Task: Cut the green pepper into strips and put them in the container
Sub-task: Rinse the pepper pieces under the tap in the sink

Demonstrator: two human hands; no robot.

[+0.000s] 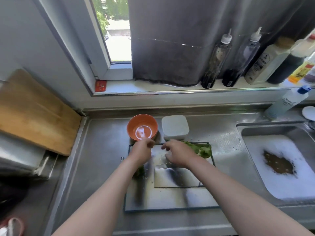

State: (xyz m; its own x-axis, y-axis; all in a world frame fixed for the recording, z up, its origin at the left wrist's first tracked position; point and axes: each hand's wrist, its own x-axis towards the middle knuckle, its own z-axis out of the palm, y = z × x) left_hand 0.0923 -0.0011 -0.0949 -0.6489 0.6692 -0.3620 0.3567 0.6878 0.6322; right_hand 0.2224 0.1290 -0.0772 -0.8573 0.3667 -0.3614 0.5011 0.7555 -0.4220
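Both forearms reached over the cutting board [170, 200]. At its far left corner, just beside the orange bowl [142, 127], the left hand [142, 150] had its fingers curled; blur hid whether they held anything. The right hand [177, 155], fingers loosely apart and seemingly empty, hung just beside the green pepper [203, 149] at the far right corner. Just beyond the board stood the white container [175, 126].

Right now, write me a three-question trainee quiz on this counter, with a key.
1. True or false: the white container stands to the right of the orange bowl.
2. The green pepper pieces lie (a) on the windowsill, (b) on the cutting board, (c) in the bowl.
3. Fill in: the sink holds white ____.
Key: 1 true; 2 b; 3 foam.
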